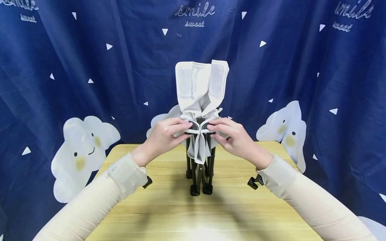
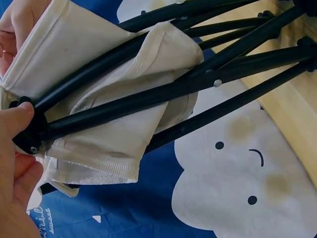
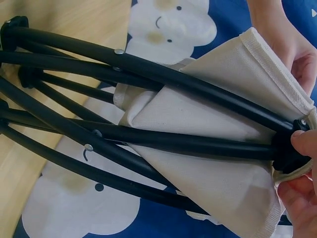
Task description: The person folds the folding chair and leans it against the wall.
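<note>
A small folding stool stands folded upright at the middle of the table, with off-white fabric (image 1: pixel 193 78) gathered at the top and crossed black tube legs (image 1: pixel 194 174) below. My left hand (image 1: pixel 161 135) pinches one front corner of it between thumb and fingers. On the other side, my right hand (image 1: pixel 235 137) pinches the matching corner, the two held close together. In the left wrist view the thumb presses a black corner joint (image 2: pixel 32 131) where the tubes meet the cloth. A similar joint (image 3: pixel 292 151) lies under the right thumb in the right wrist view.
The wooden table (image 1: pixel 150 207) carries the stool's black feet. Behind it hangs a dark blue curtain (image 1: pixel 135 67) printed with white triangles, lettering and smiling clouds. Black wrist mounts (image 1: pixel 255 181) stick out below the sleeves.
</note>
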Available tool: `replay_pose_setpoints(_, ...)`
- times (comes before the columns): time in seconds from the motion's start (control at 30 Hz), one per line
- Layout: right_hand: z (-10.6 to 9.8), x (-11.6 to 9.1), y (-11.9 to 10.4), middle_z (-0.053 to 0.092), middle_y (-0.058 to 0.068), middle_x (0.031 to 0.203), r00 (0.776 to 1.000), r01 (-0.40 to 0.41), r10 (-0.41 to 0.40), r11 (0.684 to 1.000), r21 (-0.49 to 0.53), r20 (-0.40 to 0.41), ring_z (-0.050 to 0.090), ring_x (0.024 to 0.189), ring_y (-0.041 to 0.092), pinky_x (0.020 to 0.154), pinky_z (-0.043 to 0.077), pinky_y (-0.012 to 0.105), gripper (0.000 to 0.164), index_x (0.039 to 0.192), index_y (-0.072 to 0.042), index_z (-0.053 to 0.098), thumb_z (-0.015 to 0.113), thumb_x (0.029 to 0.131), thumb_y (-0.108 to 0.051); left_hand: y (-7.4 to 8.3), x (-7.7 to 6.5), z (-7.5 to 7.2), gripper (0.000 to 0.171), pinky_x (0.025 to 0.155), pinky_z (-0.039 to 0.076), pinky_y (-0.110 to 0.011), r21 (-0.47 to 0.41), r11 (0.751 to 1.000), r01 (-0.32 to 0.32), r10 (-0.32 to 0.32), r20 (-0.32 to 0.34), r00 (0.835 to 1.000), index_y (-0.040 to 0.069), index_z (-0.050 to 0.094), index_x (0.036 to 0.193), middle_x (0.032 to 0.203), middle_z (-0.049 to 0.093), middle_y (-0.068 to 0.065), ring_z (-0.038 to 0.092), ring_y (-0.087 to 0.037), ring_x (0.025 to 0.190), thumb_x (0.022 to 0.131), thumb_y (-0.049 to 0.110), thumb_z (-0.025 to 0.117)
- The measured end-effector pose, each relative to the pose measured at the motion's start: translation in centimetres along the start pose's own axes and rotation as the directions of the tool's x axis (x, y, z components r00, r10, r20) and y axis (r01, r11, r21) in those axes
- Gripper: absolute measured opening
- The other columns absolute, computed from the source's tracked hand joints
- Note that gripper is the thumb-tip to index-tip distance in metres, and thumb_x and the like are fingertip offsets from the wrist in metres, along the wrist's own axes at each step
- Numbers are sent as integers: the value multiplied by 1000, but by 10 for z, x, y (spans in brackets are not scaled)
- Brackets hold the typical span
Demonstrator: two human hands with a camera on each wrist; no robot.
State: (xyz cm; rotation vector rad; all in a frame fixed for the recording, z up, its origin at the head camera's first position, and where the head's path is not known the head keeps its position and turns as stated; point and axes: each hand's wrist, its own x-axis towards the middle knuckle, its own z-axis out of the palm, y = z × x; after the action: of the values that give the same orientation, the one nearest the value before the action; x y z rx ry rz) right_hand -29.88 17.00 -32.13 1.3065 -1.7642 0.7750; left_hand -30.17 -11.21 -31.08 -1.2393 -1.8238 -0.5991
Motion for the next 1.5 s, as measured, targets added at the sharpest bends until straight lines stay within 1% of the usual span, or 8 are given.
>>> replay_pose_setpoints(0.3,-2,-1,-1,79,22,116,1000,-6,6,1000,-25,0,76,110,41,100,61,46,37,111,1,80,87,76,13,2,-4,1,38,90,65,-43,-27,998,55,-55,-2,998,-2,81,113,107,79,-17,77,-32,101,78,1,95)
replay_pose_setpoints(0.53,-6,0,-5,79,21,114,999,-51,51,998,-43,-7,76,109,41,100,61,46,36,112,1,80,87,78,8,2,-5,-2,37,94,64,-44,-34,998,61,-62,-7,998,-3,80,112,110,79,-18,76,-33,103,78,2,95)
replay_pose_setpoints(0.67,-10,-1,-5,79,23,112,996,-77,75,996,-47,-41,76,106,41,101,61,40,34,111,3,79,86,78,7,1,-7,-6,34,95,63,-43,-40,997,69,-69,-19,997,-2,80,110,109,78,-17,76,-32,103,79,3,94)
replay_pose_setpoints(0.8,-14,-2,-5,78,24,108,995,-79,76,995,-60,-65,77,101,39,97,61,37,29,108,4,78,83,79,6,0,-10,-11,28,93,61,-41,-38,997,68,-69,-27,997,-1,78,105,104,77,-15,74,-30,99,82,5,91)
replay_pose_setpoints(1.1,-18,-7,-6,76,14,96,994,-90,87,995,-37,-68,67,75,24,71,57,27,24,103,3,76,81,80,8,2,-22,-15,24,86,60,-43,-59,994,95,-97,-25,995,1,76,101,97,76,-13,72,-29,93,80,2,89)
replay_pose_setpoints(1.23,-17,-11,-7,75,13,92,991,-117,117,993,-4,-67,67,75,23,69,57,31,24,101,2,76,81,79,10,4,-25,-16,26,84,60,-43,-65,994,90,-92,-25,995,-1,76,101,97,76,-13,72,-29,92,79,1,89)
replay_pose_setpoints(1.4,-15,-18,-10,75,12,92,985,-159,161,987,31,-68,65,76,22,72,54,26,27,102,0,77,81,78,11,4,-30,-15,26,82,59,-41,-64,995,77,-80,-42,996,-2,76,100,95,76,-13,71,-29,90,77,-1,88)
replay_pose_setpoints(1.5,-14,-21,-11,75,12,91,987,-146,147,989,24,-66,65,76,22,71,54,26,28,103,1,77,82,78,11,4,-33,-15,24,80,59,-41,-70,995,74,-78,-51,996,-2,76,99,94,76,-13,70,-29,88,77,-1,88)
